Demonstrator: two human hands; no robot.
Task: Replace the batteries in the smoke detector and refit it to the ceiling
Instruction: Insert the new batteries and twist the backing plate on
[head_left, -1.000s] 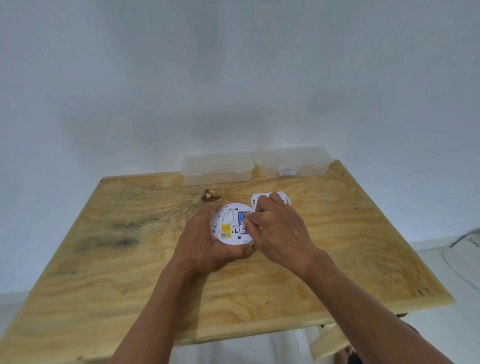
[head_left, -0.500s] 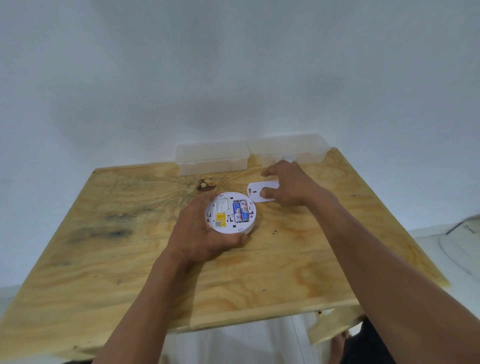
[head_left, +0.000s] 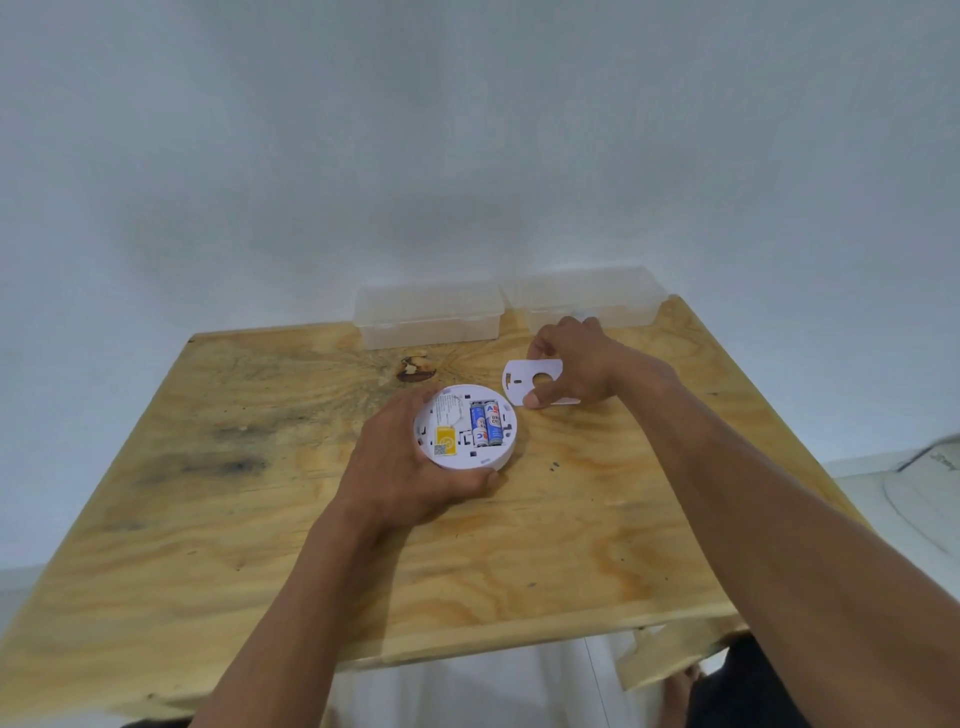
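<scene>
The round white smoke detector (head_left: 464, 460) lies back-up on the wooden table (head_left: 260, 519). Two blue-and-white batteries (head_left: 486, 422) sit side by side in its bay, beside a yellow label. My left hand (head_left: 400, 457) grips the detector's left and near rim. The flat white cover plate (head_left: 522, 382), with a round hole, is tilted up just right of the detector. My right hand (head_left: 576, 366) pinches the plate, thumb on its near edge and fingers on its far edge.
Two clear plastic lidded boxes (head_left: 428, 314) (head_left: 589, 296) stand side by side at the table's far edge against the white wall. A white object (head_left: 919, 483) lies on the floor at the right. The table's near-right corner is broken.
My right hand left the battery bay, reached right to the cover plate and has now lifted its edge off the table. My left hand kept holding the detector.
</scene>
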